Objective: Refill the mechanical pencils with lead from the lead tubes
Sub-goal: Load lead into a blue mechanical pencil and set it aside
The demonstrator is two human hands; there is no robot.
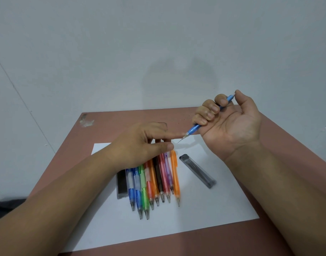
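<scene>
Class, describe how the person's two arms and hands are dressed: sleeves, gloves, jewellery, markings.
Both forearms are bare to the frame edge, no sleeves showing. The left hand and right hand wear no gloves. No rings, watch, bracelets or markings are visible on either.

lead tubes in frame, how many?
2. One lead tube lies alone on the paper, right of the pencil row. The other lies at the row's left edge, partly under the left hand.
</scene>
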